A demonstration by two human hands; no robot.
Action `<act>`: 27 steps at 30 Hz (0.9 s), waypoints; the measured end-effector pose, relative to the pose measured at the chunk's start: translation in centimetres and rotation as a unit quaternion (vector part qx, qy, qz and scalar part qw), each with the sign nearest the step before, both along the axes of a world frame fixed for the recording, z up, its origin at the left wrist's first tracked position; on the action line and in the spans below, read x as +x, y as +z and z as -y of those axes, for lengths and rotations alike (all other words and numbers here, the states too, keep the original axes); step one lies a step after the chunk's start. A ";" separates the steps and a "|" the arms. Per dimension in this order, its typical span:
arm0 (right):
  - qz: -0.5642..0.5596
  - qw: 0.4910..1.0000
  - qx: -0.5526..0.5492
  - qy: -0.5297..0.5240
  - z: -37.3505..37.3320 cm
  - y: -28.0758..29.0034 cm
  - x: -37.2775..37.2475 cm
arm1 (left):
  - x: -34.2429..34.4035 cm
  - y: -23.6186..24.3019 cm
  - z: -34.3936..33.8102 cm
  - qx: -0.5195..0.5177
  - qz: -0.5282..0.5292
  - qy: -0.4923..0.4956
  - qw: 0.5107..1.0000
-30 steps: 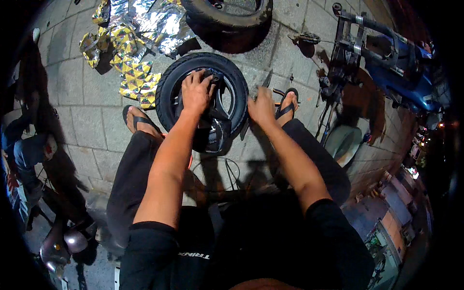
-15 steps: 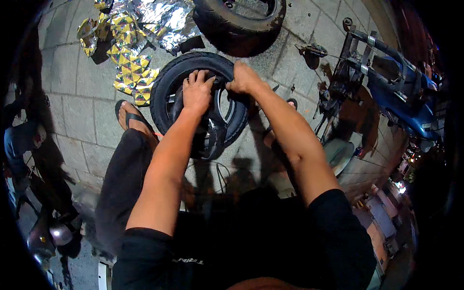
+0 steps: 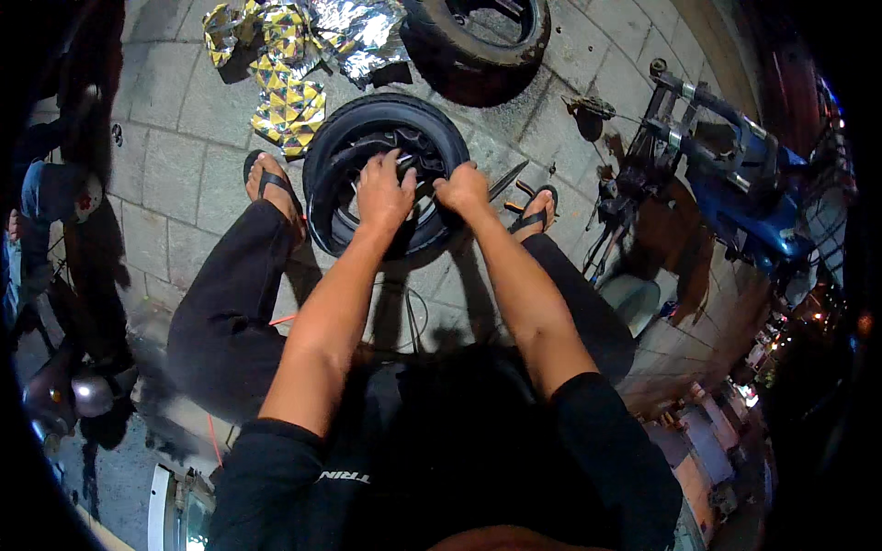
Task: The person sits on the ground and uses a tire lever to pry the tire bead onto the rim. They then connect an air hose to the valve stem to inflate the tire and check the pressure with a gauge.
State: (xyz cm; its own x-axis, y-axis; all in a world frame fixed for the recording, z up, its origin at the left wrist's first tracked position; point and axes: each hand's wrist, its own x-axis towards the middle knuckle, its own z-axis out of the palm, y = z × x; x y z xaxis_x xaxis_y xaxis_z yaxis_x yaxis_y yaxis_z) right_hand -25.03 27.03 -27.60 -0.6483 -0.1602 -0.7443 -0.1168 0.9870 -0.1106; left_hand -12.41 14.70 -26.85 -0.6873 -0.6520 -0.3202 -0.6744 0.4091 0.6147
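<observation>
black short-sleeved T-shirt (image 3: pixel 441 459) | plain black sleeve hems (image 3: pixel 292 433) | white chest lettering (image 3: pixel 345 477) | long dark trousers (image 3: pixel 231 308) | black thong-strap flip-flops (image 3: pixel 275 181)

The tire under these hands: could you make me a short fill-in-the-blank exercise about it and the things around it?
The right hand is at the ____ side of the tire.
A second ____ lies near the picture's top, beside the crumpled foil.
The sandals on the feet are ____.
The bodywork at the picture's far right is ____.

Missing words: right; tire; black; blue.
</observation>
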 end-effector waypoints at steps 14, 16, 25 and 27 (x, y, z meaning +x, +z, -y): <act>0.310 0.714 -0.238 -0.581 -5.2 -7.3 11.3 | 5.2 -2.0 -0.6 -0.121 0.077 -0.279 0.949; 0.336 0.880 -0.078 -0.326 -3.5 -4.5 9.5 | 6.5 -2.5 0.9 -0.166 0.049 -0.254 0.951; -0.077 0.874 -0.316 0.362 1.5 0.2 3.1 | 10.5 -9.0 -1.7 0.175 -0.027 0.290 0.940; 0.025 0.895 -0.235 0.379 3.2 -1.7 3.7 | 9.6 -10.4 -0.1 0.172 -0.023 0.315 0.933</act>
State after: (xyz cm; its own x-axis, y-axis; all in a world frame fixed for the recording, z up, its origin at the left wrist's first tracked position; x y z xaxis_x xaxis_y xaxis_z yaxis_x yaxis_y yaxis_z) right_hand -21.31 23.80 -29.26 -0.1886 -0.8432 -0.5034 -0.7163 0.4688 -0.5169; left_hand -2.86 14.76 -37.27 -0.2209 -0.7960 -0.5636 -0.6839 -0.2855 0.6714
